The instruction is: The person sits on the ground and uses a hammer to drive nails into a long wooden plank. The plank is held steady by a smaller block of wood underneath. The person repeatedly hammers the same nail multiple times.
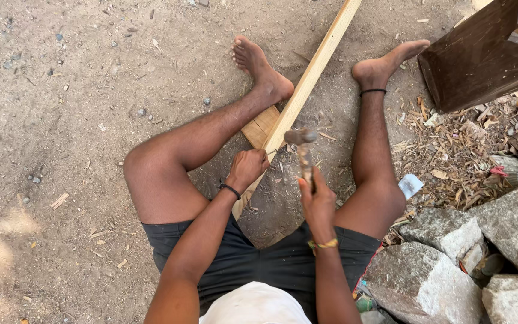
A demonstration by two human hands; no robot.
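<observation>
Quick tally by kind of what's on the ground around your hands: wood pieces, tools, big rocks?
Long pale wooden batten: 1
Short wooden block under it: 1
Dark wooden box: 1
Hammer, in the right hand: 1
Large grey rocks: 4
Total: 8
The left hand rests on the batten.

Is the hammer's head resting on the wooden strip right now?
No, the hammer in the right hand is raised above the long wooden strip, which the left hand steadies.

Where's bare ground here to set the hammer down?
Open dirt lies beside the left leg. A small patch sits between the plank and right leg. Crowded: wood chips and rocks on the right.
</observation>
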